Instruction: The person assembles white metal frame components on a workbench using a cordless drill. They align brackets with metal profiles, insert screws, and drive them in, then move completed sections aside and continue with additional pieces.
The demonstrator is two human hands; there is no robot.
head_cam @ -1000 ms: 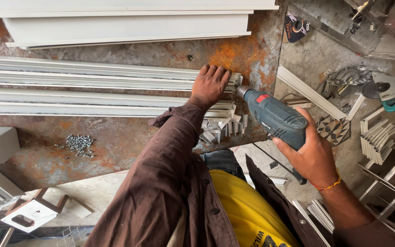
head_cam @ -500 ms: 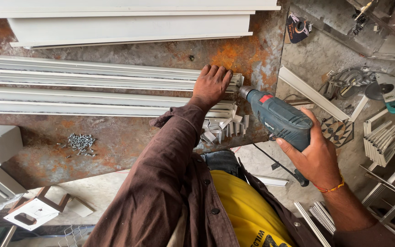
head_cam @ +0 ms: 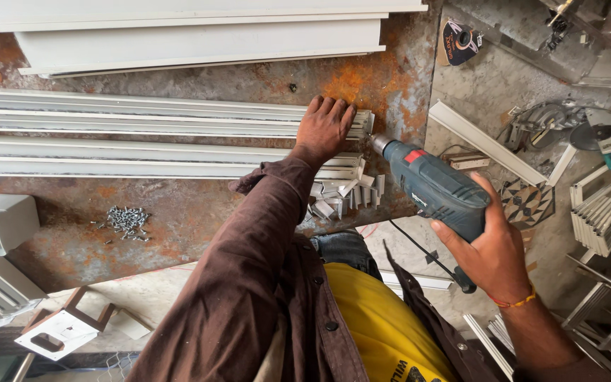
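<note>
My left hand [head_cam: 325,127] presses flat on the right end of long white aluminium profiles [head_cam: 143,134] that lie across a rusty metal table [head_cam: 199,219]. My right hand [head_cam: 493,244] grips a dark green electric drill [head_cam: 436,187] with a red switch. The drill's tip points at the profile ends just right of my left hand. Short white offcuts [head_cam: 348,191] are stacked below that hand at the table's edge.
A pile of small screws [head_cam: 127,219] lies on the table to the left. Wider white profiles [head_cam: 199,35] rest along the far side. On the floor at right are a circular saw [head_cam: 606,134], loose white strips [head_cam: 486,141] and stacked brackets [head_cam: 599,216].
The drill has shifted slightly left, closer to the profile ends. My left hand stays pressed on the profiles.
</note>
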